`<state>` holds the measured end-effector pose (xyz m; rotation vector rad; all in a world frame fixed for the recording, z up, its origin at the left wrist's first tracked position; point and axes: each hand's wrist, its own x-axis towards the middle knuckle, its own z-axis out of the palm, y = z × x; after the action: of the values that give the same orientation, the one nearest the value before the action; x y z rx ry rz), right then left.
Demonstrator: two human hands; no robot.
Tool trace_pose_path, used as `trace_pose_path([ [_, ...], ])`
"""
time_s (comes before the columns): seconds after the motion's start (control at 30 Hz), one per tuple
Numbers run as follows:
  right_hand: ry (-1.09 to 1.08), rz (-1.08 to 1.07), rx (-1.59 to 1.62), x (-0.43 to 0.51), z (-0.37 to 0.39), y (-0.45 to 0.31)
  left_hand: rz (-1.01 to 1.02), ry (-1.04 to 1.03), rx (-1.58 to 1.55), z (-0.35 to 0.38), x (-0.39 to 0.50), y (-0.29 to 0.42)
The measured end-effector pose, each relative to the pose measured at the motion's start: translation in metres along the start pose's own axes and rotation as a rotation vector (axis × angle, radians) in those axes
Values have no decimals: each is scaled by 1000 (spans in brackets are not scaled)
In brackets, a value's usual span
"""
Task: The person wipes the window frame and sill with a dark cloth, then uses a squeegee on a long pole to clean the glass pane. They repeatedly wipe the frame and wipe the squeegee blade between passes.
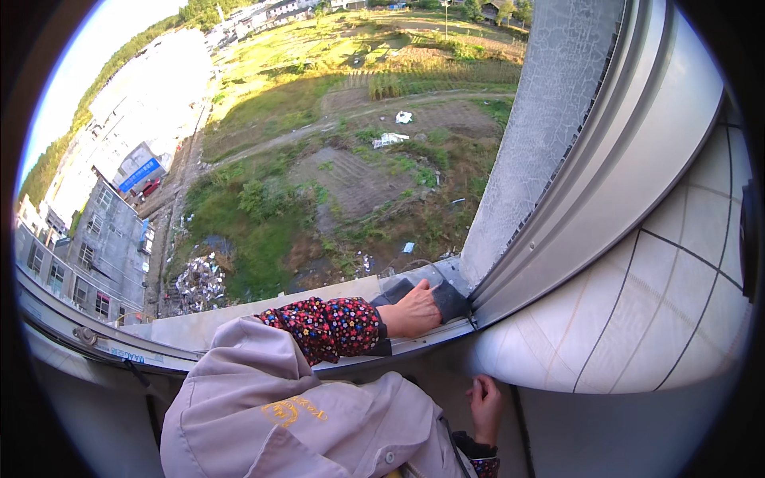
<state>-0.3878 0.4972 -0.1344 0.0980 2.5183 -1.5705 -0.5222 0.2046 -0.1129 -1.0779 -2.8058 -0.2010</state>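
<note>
My left hand (416,310) grips a dark grey cloth (452,302) at the right corner of the window sill, by the foot of the metal frame. Part of the cloth spreads on the sill behind the wrist. A flowered sleeve cover (334,328) is on that forearm, below a pale work jacket (352,427). Lower down, in front of my body and under the tiled wall's edge, my right hand (485,401) hangs with its fingers curled. I see nothing in it.
An aluminium window frame (574,221) rises at the right, beside a white tiled wall (621,310). The sill (227,310) and lower track (173,358) cross in front of me. Outside, a steep drop leads to fields (358,179) and buildings.
</note>
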Motion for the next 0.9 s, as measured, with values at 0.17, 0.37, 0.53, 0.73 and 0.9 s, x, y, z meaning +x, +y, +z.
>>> trace_pose_path([
  [0.17, -12, -69, -46, 2, 4, 2, 5, -80, 43, -2, -7, 5],
  [0.37, 56, 4, 45, -13, -7, 14, 59, 193, 62, -3, -10, 6],
  [0.53, 32, 38, -27, -12, -6, -6, -31, -137, 92, -7, 0, 6],
  [0.73, -37, -161, -111, 0, 2, -21, -58, 74, 51, -3, -19, 19],
  [0.9, -9, -122, -130, -7, -1, -17, -36, 70, -45, -14, -42, 10],
])
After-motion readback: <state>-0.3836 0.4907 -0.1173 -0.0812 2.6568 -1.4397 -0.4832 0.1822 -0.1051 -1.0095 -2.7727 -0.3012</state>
